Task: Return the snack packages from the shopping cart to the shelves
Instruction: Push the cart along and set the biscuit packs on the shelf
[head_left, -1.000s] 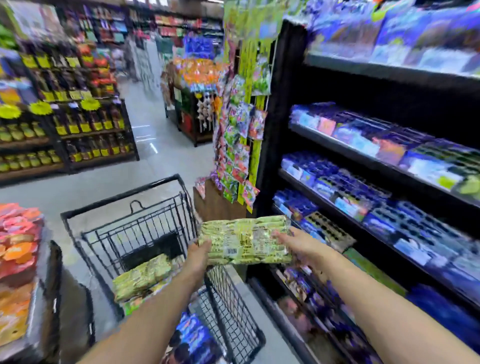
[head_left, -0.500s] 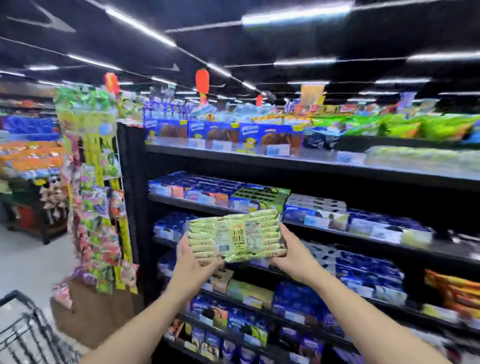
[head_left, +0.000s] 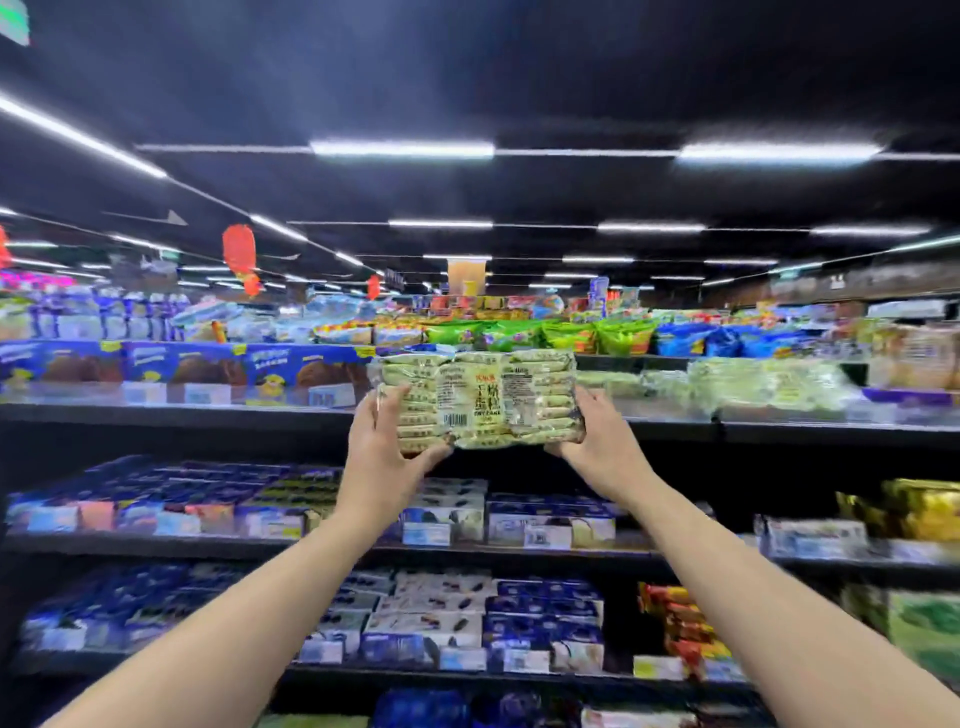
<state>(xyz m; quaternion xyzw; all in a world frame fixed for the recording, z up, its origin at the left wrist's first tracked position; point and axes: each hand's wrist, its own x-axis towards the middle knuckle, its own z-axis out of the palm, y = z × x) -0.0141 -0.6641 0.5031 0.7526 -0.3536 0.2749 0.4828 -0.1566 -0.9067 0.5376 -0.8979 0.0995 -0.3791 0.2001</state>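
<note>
A tall dark shelving unit (head_left: 156, 441) fills the view ahead of me, stocked on every level with snack boxes and bags. Its top shelf (head_left: 208, 413) runs left to right at about the height of my raised hands. Blue boxes (head_left: 182, 369) line that shelf on the left, and a blurred row of pale green packs (head_left: 753, 384) lies on it to the right.

In front of the top shelf's edge, between those two groups, I hold up a pale green snack package (head_left: 475, 400) that looks like the row on the right. Its long axis runs left to right, parallel to the shelf edge, with its printed back and barcode facing me. It is in the air, not yet on the shelf.

My left hand (head_left: 384, 452) grips its left end and my right hand (head_left: 597, 441) grips its right end, fingers curled behind and under. Both arms reach out about equally. The matching row sits just beyond and to the right, so my right hand is nearer; I judge the package should go forward and slightly right.
</note>
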